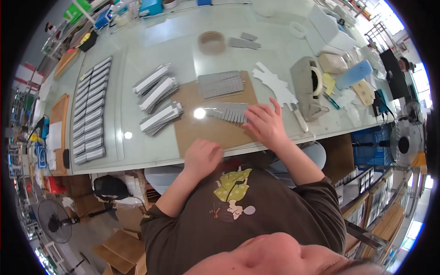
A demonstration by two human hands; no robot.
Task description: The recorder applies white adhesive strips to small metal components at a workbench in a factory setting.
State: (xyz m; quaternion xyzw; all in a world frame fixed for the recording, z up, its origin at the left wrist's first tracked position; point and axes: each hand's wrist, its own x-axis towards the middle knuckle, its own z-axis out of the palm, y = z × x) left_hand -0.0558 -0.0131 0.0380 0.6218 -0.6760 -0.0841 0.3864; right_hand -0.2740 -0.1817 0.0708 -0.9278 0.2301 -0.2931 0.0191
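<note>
Loosely fanned, grey strips [230, 112] on the brown sheet [189, 132] risked scattering if right hand [266, 123] slipped; left hand [202, 158] over sheet's near edge; I couldn't tell either grip.

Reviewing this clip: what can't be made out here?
All in the head view:
1. Left hand: curled and slightly blurred, its own back hiding the palm, so whether it holds anything can't be told.
2. Fanned grey strips: the right hand covers their right end, hiding any grip there.
3. Brown board: glare washes out a spot left of those strips.
4. Cardboard box: cut off by the bottom edge.
</note>
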